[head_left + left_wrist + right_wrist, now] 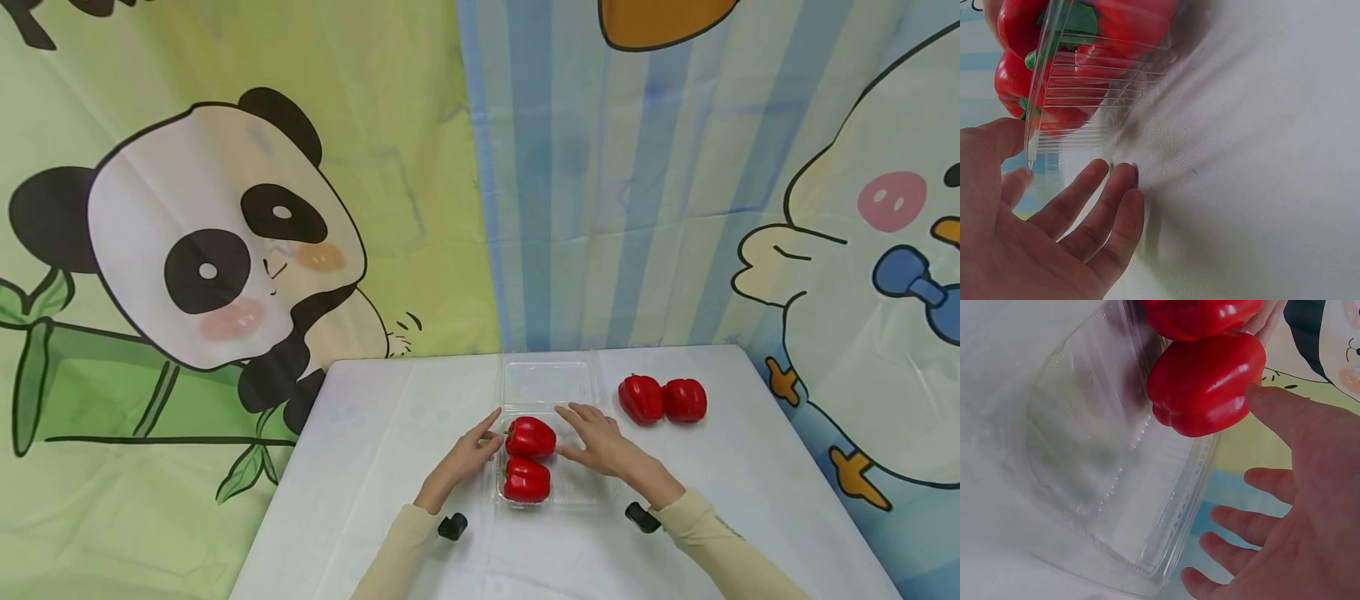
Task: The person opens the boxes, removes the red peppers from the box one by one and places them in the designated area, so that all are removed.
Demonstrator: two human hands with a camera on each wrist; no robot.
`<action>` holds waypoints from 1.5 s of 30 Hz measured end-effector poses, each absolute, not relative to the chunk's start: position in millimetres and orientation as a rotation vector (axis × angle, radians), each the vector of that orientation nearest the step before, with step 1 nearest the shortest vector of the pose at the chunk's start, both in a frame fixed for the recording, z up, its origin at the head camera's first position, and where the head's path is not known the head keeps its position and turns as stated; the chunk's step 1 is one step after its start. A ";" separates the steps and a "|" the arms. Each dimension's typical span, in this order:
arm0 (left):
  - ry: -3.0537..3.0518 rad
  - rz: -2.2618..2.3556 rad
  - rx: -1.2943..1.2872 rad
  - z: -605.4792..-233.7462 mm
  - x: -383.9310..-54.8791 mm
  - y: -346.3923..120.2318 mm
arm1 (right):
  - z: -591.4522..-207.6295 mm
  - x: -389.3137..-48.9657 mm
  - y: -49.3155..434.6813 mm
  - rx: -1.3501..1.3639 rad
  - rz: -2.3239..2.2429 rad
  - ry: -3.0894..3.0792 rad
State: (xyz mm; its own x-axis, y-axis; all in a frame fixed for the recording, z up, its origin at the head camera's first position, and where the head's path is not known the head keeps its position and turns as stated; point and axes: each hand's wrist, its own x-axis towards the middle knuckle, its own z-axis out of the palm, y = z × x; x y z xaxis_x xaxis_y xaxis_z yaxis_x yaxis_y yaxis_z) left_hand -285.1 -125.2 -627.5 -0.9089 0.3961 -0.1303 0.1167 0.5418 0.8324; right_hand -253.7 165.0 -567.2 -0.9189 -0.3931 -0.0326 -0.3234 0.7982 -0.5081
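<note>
Two red bell peppers, a far one [531, 437] and a near one [527, 481], lie in the left half of a clear plastic clamshell box [577, 487]. My left hand [471, 454] is at the box's left side, thumb and forefinger right at the rim and the other fingers spread loosely beside the wall [1079, 94]. To the right, my right hand [603, 442] hovers over the box with fingers spread. In the right wrist view its thumb tip overlaps the edge of the far pepper [1210, 384].
The box's clear lid [547, 382] lies folded back towards the wall. Two more red bell peppers [641, 399] [686, 400] sit side by side at the back right of the white table [375, 433]. A cartoon-printed curtain [420, 250] hangs behind the table.
</note>
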 end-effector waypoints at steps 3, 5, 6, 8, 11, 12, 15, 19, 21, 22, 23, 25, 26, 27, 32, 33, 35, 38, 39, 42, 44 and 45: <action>2.481 1.306 0.428 -626.5 -285.1 -125.1 | -567.5 -254.0 162.2 -0.596 -0.774 2.855; 2.481 1.307 0.429 -625.9 -284.9 -125.1 | -568.0 -254.1 160.3 -0.608 -0.768 2.860; 2.480 1.309 0.428 -625.7 -284.9 -125.0 | -568.3 -254.2 159.4 -0.611 -0.767 2.861; 2.479 1.308 0.427 -625.8 -284.6 -125.1 | -568.6 -254.3 157.6 -0.614 -0.764 2.859; 2.475 1.309 0.424 -626.2 -284.5 -125.1 | -568.8 -254.4 155.7 -0.617 -0.768 2.849; 2.475 1.310 0.422 -626.4 -284.5 -125.1 | -568.8 -254.3 155.1 -0.618 -0.771 2.845; 2.476 1.311 0.421 -626.9 -284.7 -125.2 | -568.8 -254.0 154.0 -0.628 -0.778 2.837; 2.480 1.309 0.422 -627.1 -284.9 -125.3 | -569.6 -254.3 153.1 -0.655 -0.777 2.835; 2.480 1.308 0.421 -627.0 -285.0 -125.2 | -570.0 -254.8 152.6 -0.665 -0.776 2.835; 2.481 1.308 0.421 -626.9 -285.1 -125.2 | -570.5 -255.0 152.1 -0.673 -0.772 2.840; 2.480 1.307 0.421 -626.8 -285.1 -125.1 | -570.9 -255.4 151.5 -0.676 -0.766 2.841; 2.479 1.307 0.419 -627.0 -285.3 -125.1 | -571.2 -255.9 150.1 -0.675 -0.757 2.839; 2.479 1.306 0.419 -627.2 -285.3 -125.1 | -571.5 -255.9 149.5 -0.683 -0.753 2.842; 2.478 1.307 0.419 -627.4 -285.4 -125.1 | -571.8 -255.9 148.9 -0.692 -0.748 2.847; 2.478 1.307 0.422 -628.4 -285.4 -125.4 | -571.4 -255.4 145.7 -0.738 -0.719 2.857; 2.477 1.308 0.421 -628.5 -285.4 -125.5 | -571.2 -255.4 145.0 -0.743 -0.713 2.853; 2.479 1.309 0.426 -628.7 -285.4 -125.5 | -570.9 -255.2 143.8 -0.757 -0.710 2.848; 2.477 1.310 0.431 -629.0 -285.4 -125.6 | -571.4 -255.5 141.6 -0.793 -0.696 2.845; 2.477 1.310 0.434 -629.0 -285.3 -125.6 | -571.5 -255.6 140.8 -0.800 -0.692 2.843; 2.475 1.315 0.440 -628.6 -285.0 -125.6 | -573.1 -256.4 138.3 -0.841 -0.666 2.852; 2.473 1.318 0.440 -628.3 -284.8 -125.6 | -574.5 -257.0 136.9 -0.857 -0.651 2.853; 2.473 1.318 0.440 -628.2 -284.6 -125.6 | -575.1 -257.3 136.2 -0.864 -0.647 2.848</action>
State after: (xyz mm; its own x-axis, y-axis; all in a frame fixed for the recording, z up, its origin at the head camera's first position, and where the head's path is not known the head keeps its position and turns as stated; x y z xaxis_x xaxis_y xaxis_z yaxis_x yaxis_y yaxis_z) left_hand -284.6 -125.6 -628.2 -0.9069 0.4037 -0.1210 0.1248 0.5315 0.8378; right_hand -257.3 136.2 -575.1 -0.8348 -0.5496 0.0303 -0.5088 0.7494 -0.4238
